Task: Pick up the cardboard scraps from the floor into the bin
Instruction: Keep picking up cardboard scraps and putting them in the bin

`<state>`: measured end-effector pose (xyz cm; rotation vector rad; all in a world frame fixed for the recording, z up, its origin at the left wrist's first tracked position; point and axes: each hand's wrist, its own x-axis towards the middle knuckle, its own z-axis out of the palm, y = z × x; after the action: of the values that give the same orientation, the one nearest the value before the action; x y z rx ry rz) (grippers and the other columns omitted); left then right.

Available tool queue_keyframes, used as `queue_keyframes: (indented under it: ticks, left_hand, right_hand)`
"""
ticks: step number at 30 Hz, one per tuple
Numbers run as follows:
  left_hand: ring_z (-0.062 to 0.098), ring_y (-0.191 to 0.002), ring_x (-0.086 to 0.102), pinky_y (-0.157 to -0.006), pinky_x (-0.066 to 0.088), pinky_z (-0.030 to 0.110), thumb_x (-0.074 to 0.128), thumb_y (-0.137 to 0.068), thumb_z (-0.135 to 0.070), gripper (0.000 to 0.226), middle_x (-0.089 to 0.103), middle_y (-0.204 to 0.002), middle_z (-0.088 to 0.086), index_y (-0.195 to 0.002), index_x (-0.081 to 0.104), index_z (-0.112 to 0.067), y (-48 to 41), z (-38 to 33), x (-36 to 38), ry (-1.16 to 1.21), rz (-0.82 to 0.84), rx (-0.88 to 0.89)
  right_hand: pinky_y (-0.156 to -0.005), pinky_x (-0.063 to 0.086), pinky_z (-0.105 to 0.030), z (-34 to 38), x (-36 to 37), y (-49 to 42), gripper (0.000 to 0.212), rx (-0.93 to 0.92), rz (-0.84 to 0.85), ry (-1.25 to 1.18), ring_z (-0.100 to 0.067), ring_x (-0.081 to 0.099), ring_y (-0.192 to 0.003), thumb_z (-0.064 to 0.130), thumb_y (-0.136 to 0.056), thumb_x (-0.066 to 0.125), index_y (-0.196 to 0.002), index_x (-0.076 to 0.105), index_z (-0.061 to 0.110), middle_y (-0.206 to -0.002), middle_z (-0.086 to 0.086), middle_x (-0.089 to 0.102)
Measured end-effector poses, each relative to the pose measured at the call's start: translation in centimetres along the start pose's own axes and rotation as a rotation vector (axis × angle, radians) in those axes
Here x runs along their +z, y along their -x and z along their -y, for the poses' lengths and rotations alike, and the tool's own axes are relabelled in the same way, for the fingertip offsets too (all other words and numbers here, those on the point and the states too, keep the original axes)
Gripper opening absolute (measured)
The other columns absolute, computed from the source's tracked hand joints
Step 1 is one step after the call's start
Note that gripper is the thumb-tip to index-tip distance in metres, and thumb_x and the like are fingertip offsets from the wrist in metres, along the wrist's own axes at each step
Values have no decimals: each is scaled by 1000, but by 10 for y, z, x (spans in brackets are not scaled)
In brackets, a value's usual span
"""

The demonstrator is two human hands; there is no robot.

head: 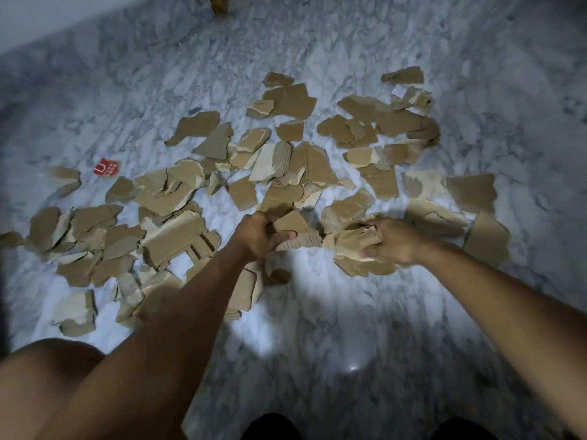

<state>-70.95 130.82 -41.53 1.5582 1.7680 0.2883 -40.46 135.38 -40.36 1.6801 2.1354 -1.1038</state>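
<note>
Risk: left hand (257, 236) and right hand (392, 246) both clenched on overstuffed cardboard scraps (357, 238), middle of floor (317, 312); loose pieces probably slip out, bin unseen.

**One white mark, no readable words**

A small red printed scrap (107, 168) lies on the marble floor (317, 312), well to the left of the left hand (257, 236) and a little beyond it. It bears a white U-shaped mark and rows of tiny white marks, too blurred to read. Far beyond the right hand (394, 242), white label pieces (399, 90) sit among the cardboard scraps (390, 122); no print on them is legible.
</note>
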Motion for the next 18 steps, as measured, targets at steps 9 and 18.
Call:
queue_keyframes:
  ticks: [9, 18]
  left_hand:
    - [27, -100, 63, -83, 52, 33, 80, -65, -44, 62, 61, -110, 9, -114, 57, -14, 38, 10, 38, -548, 249, -83]
    - [21, -101, 65, -86, 53, 31, 77, -70, -44, 51, 66, -112, 5, -112, 63, -19, 30, 8, 61, -562, 276, -163]
  right_hand:
    - [-97, 51, -39, -9, -2, -3, 74, 104, 61, 134, -28, 60, -119, 37, -80, 77, -144, 47, 15, -134, -8, 61]
    - [-95, 48, -29, -30, 22, 9, 67, 122, 79, 91, -25, 55, -122, 39, -81, 75, -139, 51, 18, -135, -5, 58]
